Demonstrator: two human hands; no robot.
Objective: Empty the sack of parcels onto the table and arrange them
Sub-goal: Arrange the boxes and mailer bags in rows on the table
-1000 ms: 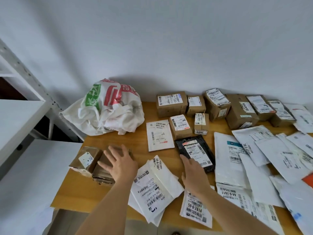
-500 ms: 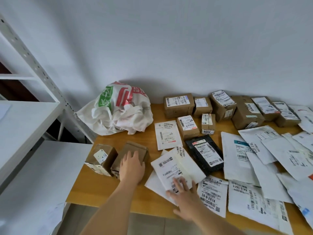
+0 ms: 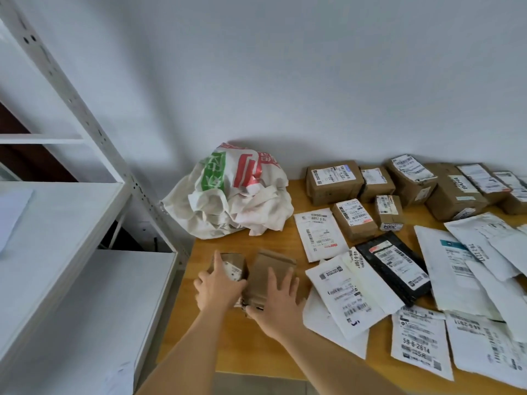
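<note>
A wooden table (image 3: 256, 346) carries a crumpled white sack (image 3: 228, 195) at its far left, two brown boxes (image 3: 268, 269) near left, a cardboard row (image 3: 333, 181) far, white mailers (image 3: 453, 269) right

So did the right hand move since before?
Yes. The right hand left the white mailers and went left, onto the plain brown box beside the left hand.

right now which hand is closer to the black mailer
Right. The right hand lies on a brown box just left of the black mailer; the left hand is farther left, on a smaller box.
</note>
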